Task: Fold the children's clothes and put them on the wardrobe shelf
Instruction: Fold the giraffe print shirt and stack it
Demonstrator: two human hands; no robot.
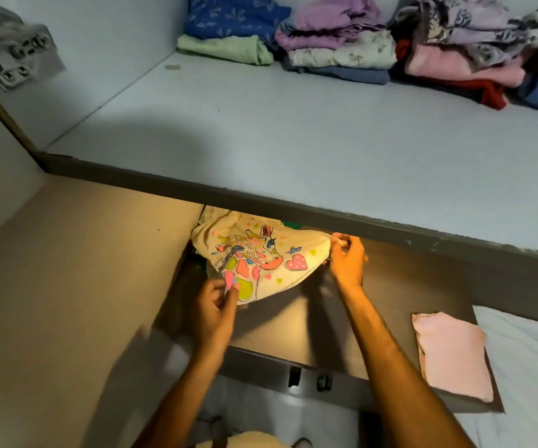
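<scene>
A cream children's shirt (263, 253) printed with a colourful giraffe and pink hearts hangs stretched just under the front edge of the wardrobe shelf (293, 134). My left hand (214, 305) pinches its lower left edge. My right hand (347, 257) grips its right edge. The shirt's upper part is hidden behind the shelf's dark front edge. A folded pink garment (452, 354) lies flat on the lower dark surface (390, 286) to the right of my right arm.
Several folded clothes stacks sit at the shelf's back: blue and green (232, 30), purple and floral (335, 40), patterned, pink and red (474, 50). A door hinge (9, 43) is mounted on the left wall. A white bed sheet (526, 367) lies at the right.
</scene>
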